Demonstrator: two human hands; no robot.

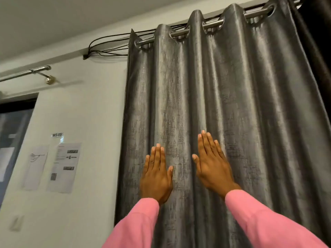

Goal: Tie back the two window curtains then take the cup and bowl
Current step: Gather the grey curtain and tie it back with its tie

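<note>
A grey shiny curtain (241, 108) hangs in folds from a metal rod (213, 24) and fills the middle and right of the view. A darker curtain (318, 51) hangs at the far right edge. My left hand (156, 178) and my right hand (212, 165) are raised side by side in front of the grey curtain, backs toward me, fingers straight and flat, holding nothing. Pink sleeves cover both arms. No cup or bowl is in view.
A white wall (86, 97) lies left of the curtain, with printed sheets (64, 167) taped on it. Black cables (109, 45) run along the ceiling edge. A second rod (26, 73) and a dark window (14, 133) sit at far left.
</note>
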